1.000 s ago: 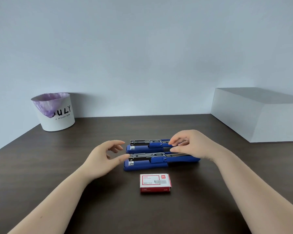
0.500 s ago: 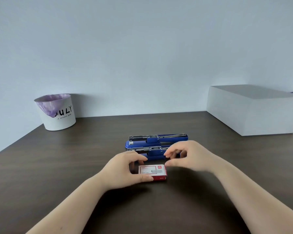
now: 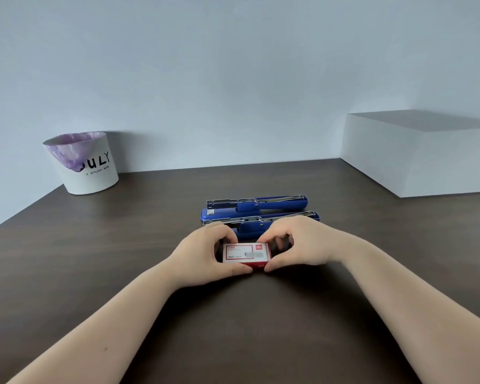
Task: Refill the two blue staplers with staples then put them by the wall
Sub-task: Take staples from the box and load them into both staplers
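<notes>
Two blue staplers lie side by side in the middle of the dark table, both opened out flat with their metal staple tracks facing up: the far stapler (image 3: 261, 205) and the near stapler (image 3: 283, 218). Just in front of them sits a small red and white staple box (image 3: 245, 255). My left hand (image 3: 203, 256) grips its left end and my right hand (image 3: 302, 248) grips its right end, thumbs on the near side. My fingers hide part of the near stapler.
A white cup (image 3: 85, 163) with a purple liner and black lettering stands at the back left by the wall. A large white box (image 3: 419, 153) sits at the back right. Bare dark tabletop (image 3: 94, 259) lies on both sides of my arms.
Both hands left the near stapler and came toward me to the staple box; now each hand grips one end of it.
</notes>
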